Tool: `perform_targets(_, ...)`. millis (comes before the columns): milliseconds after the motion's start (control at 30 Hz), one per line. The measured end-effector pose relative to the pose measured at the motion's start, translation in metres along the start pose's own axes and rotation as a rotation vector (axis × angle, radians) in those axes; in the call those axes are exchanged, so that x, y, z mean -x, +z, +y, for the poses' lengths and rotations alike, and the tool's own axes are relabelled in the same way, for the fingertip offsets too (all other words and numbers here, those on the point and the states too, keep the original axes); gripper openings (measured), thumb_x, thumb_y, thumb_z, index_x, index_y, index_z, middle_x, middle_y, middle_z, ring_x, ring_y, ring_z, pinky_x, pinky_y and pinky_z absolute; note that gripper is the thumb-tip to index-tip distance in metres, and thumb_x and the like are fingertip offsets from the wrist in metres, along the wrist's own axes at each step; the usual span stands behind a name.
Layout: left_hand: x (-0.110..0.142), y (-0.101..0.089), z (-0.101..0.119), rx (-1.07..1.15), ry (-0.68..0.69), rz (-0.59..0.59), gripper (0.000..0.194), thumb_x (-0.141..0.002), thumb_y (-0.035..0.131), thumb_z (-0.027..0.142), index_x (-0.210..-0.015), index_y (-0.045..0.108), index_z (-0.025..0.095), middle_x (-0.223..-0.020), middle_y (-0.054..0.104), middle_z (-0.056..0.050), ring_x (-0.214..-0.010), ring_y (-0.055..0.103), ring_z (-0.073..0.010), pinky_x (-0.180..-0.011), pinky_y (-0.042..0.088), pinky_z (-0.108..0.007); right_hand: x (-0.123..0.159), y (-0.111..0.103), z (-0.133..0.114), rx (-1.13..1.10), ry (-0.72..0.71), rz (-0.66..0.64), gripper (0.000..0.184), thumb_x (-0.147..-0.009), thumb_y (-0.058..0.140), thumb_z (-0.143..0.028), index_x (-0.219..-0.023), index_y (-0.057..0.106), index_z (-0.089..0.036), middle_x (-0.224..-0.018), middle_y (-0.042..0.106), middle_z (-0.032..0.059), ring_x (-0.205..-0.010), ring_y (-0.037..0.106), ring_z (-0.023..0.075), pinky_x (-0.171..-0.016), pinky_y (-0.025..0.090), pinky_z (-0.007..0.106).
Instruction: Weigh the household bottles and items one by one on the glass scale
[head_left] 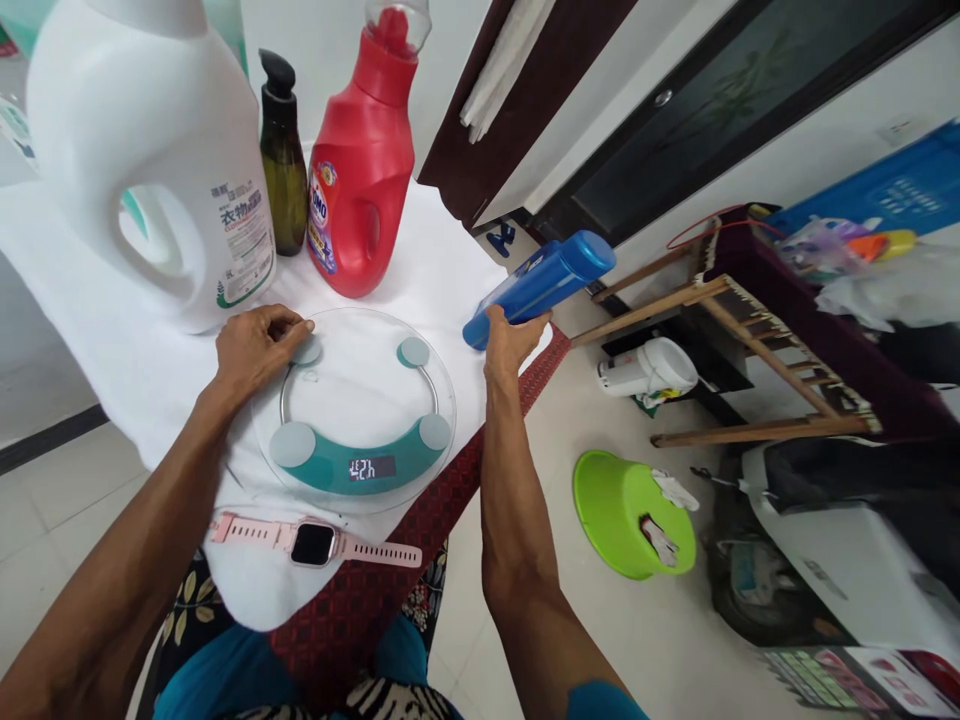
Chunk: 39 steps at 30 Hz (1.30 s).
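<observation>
A round glass bathroom scale point(360, 375) with teal trim and a lit display lies on the white cloth point(442, 215). At its upper left edge, my left hand point(259, 345) is closed, its fingers on the rim beside a round foot pad. My right hand point(514, 340) wraps round the lower part of a blue bottle point(540, 280), tilted with its cap end up and right, off the scale's right side. Below the scale a smartwatch point(313, 543) with a pink strap lies flat. The display's digits appear upside down.
Behind the scale stand a large white detergent jug point(165, 150), a dark green pump bottle point(283, 165) and a red detergent bottle point(364, 170). On the floor at right are a lime green tub point(607, 510) and a white bucket point(656, 368), near a wooden-legged table point(787, 345).
</observation>
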<state>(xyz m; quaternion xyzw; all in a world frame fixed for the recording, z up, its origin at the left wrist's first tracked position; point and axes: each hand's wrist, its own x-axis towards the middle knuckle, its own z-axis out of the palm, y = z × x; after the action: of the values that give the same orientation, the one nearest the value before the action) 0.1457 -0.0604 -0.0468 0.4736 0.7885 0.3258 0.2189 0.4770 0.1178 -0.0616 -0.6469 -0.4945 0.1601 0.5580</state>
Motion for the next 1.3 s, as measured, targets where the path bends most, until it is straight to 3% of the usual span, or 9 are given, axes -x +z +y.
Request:
perform_targets(133,0.0,0.001,-0.001,0.004,-0.001,-0.001,0.037,-0.093,0.069,0.055,-0.108,0.087,0.026,-0.105,0.086,-0.007,-0.097,0.076,-0.0295,-0.09,0.055,-0.039,-0.001,0.013,-0.005,-0.002,0.085,0.081,0.081,-0.083,0.082,-0.059,-0.148,0.049,-0.024,-0.144,0.07,0.0151,-0.13,0.072,0.0356,-0.123,0.055,0.065)
perform_targets(200,-0.001,0.001,-0.001,0.004,0.003,-0.001,0.037,-0.093,0.069,0.055,-0.108,0.087,0.026,-0.105,0.086,-0.007,-0.097,0.077,-0.0294,-0.09,0.054,-0.039,-0.001,0.015,-0.01,0.021,0.12,0.1,0.081,-0.081,0.084,-0.055,-0.147,0.052,-0.021,-0.143,0.072,0.0165,-0.132,0.073,0.0372,-0.125,0.054,0.064)
perform_targets(267,-0.001,0.0,-0.001,0.0,0.009,-0.001,0.036,-0.093,0.069,0.054,-0.108,0.087,0.026,-0.105,0.086,-0.007,-0.098,0.077,-0.0295,-0.09,0.054,-0.039,-0.002,0.012,-0.013,0.027,0.122,0.103,0.07,-0.079,0.083,-0.047,-0.139,0.06,-0.02,-0.138,0.075,0.0157,-0.13,0.075,0.037,-0.124,0.056,0.063)
perform_targets(433,0.0,0.0,0.001,-0.023,0.012,0.007,0.033,-0.093,0.069,0.052,-0.106,0.088,0.027,-0.103,0.086,-0.007,-0.097,0.076,-0.0294,-0.088,0.053,-0.038,0.012,-0.009,-0.015,-0.117,0.062,0.076,0.045,-0.077,0.077,-0.042,-0.117,0.068,-0.022,-0.122,0.08,0.009,-0.116,0.079,0.0333,-0.112,0.065,0.059)
perform_targets(567,0.001,0.001,0.001,-0.02,0.035,0.006,0.036,-0.094,0.068,0.051,-0.107,0.088,0.024,-0.103,0.085,-0.008,-0.098,0.075,-0.0291,-0.088,0.053,-0.039,0.044,-0.031,-0.023,-0.338,0.081,0.059,0.051,-0.076,0.079,-0.044,-0.119,0.069,-0.02,-0.119,0.078,0.0084,-0.118,0.077,0.0325,-0.112,0.066,0.057)
perform_targets(667,0.0,0.001,0.001,-0.01,0.031,0.012,0.036,-0.094,0.068,0.05,-0.107,0.088,0.023,-0.102,0.085,-0.008,-0.095,0.075,-0.0284,-0.088,0.053,-0.04,0.069,-0.05,-0.039,-0.476,0.066,-0.03,0.056,-0.073,0.084,-0.042,-0.122,0.071,-0.017,-0.117,0.077,0.0087,-0.117,0.078,0.0323,-0.116,0.064,0.06)
perform_targets(867,0.001,0.0,0.003,-0.012,-0.001,0.018,0.035,-0.093,0.068,0.051,-0.105,0.088,0.024,-0.101,0.085,-0.007,-0.095,0.075,-0.0282,-0.088,0.053,-0.039,0.1,-0.074,-0.083,-0.405,-0.117,-0.231,0.063,-0.082,0.079,-0.055,-0.135,0.072,-0.023,-0.117,0.076,0.0076,-0.119,0.078,0.0343,-0.113,0.063,0.066)
perform_targets(1100,0.001,0.0,0.001,0.013,0.003,0.003,0.038,-0.093,0.068,0.052,-0.107,0.087,0.023,-0.103,0.086,-0.008,-0.095,0.076,-0.0278,-0.088,0.053,-0.038,0.141,-0.051,-0.093,-0.46,-0.025,-0.532,0.038,-0.081,0.091,-0.055,-0.09,0.073,-0.023,-0.083,0.073,0.0024,-0.087,0.075,0.0257,-0.094,0.071,0.05)
perform_targets(1300,0.0,0.001,-0.001,-0.005,0.031,-0.002,0.039,-0.094,0.068,0.05,-0.109,0.089,0.021,-0.105,0.086,-0.009,-0.096,0.075,-0.028,-0.089,0.052,-0.038,0.158,-0.034,-0.096,-0.322,-0.077,-0.557,0.042,-0.074,0.095,-0.057,-0.082,0.07,-0.024,-0.078,0.073,0.0026,-0.071,0.067,0.0225,-0.075,0.068,0.044)
